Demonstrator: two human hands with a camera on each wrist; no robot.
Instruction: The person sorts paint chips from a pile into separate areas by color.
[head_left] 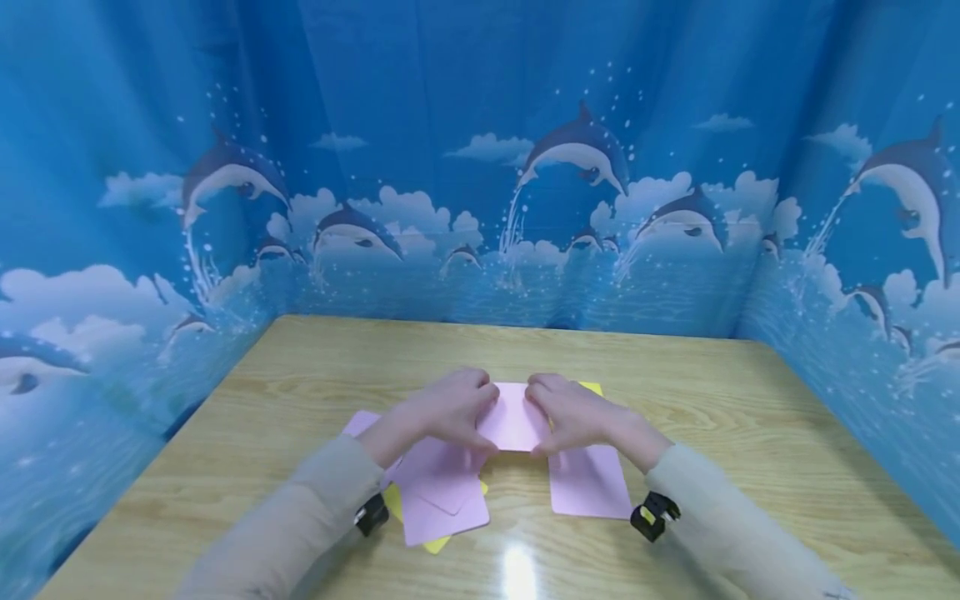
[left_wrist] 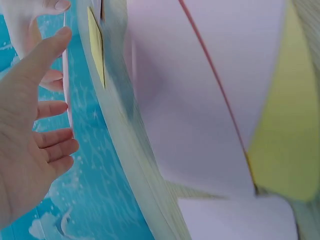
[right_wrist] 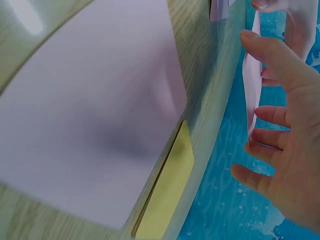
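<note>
Between my two hands I hold a pink card (head_left: 513,423), raised above the tabletop. My left hand (head_left: 455,412) grips its left side, thumb at the near edge and fingers at the far one. On the opposite side my right hand (head_left: 573,412) grips it the same way. Both wrist views show the card nearly edge-on as a thin pink strip (right_wrist: 251,90). Below my left hand lies a loose pile of pink cards (head_left: 450,500) with yellow cards (head_left: 393,500) partly beneath. Another pink card (head_left: 591,487) lies under my right hand, a yellow card (head_left: 592,388) behind it.
The wooden table (head_left: 750,467) reaches back to a blue curtain (head_left: 435,100) printed with dolphins, which also hangs along both sides. Wrist cameras sit below each sleeve cuff. Light glares off the tabletop at the near middle.
</note>
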